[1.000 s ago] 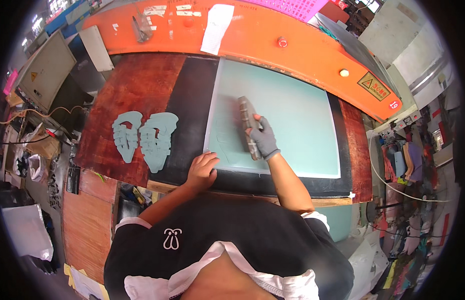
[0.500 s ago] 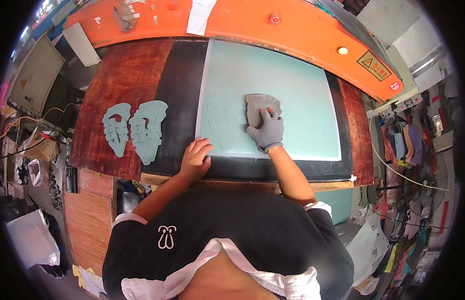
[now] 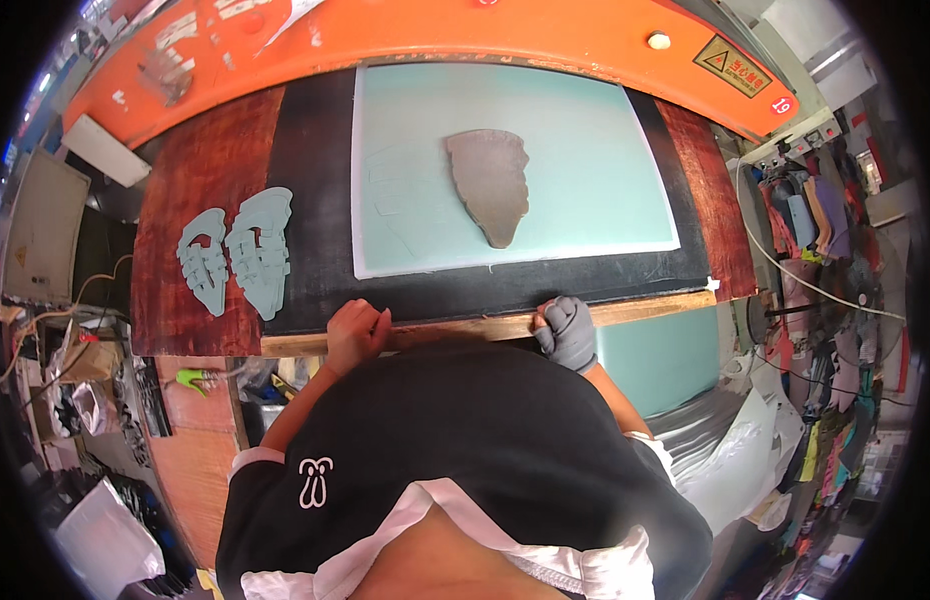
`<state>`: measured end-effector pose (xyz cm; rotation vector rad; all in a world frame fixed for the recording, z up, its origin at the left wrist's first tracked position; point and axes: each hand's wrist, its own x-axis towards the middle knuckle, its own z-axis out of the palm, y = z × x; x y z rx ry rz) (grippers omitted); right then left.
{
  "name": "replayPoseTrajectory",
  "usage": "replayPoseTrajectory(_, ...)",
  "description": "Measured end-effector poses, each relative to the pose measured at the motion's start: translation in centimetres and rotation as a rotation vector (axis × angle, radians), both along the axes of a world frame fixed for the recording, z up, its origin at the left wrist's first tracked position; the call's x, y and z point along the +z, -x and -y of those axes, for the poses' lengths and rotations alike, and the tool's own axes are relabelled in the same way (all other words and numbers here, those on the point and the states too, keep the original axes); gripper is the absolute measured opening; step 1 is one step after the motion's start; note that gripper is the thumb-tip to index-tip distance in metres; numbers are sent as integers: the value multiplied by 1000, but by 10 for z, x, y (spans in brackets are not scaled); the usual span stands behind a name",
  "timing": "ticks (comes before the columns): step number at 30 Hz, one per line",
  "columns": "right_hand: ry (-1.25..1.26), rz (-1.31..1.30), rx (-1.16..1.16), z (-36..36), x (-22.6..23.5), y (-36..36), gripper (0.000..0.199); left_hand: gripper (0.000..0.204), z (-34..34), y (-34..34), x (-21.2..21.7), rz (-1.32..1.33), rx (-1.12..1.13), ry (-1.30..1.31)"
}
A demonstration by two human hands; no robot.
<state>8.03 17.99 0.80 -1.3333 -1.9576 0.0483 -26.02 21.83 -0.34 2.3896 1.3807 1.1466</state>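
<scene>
My bare left hand (image 3: 358,330) is closed at the wooden front edge (image 3: 455,331) of the black board (image 3: 315,200), its fingers curled over it. Farther right, my right hand (image 3: 567,330) in a grey glove is also closed at that edge, partly hiding it. On the board lies a pale green sheet (image 3: 575,150) with a white border. A grey-brown tapered block (image 3: 491,185) with a jagged outline, like a cutting die, rests on the sheet, narrow end toward me and untouched by either hand. Faint cut lines show in the sheet to its left.
Two cut pale green shoe-upper pieces (image 3: 258,250) lie on the red-brown surface (image 3: 185,160) at left. An orange machine beam (image 3: 545,45) spans the far side. Another green sheet (image 3: 660,360) sits below the front edge at right. Colourful pieces hang (image 3: 815,205) farther right.
My right hand has let go of the block and come back to the front edge. My left hand has moved off the sheet's corner to that edge, its fingers now curled. The view has shifted.
</scene>
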Motion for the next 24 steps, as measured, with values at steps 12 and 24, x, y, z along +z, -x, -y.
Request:
replayPoseTrajectory(12,-100,-14,-22,2,-20,-19,14,19,41,-50,-16,-188,162,-295)
replayPoseTrajectory(24,-286,-1002,-72,-39,97,-232,26,22,34,-56,-44,-110,433,-347)
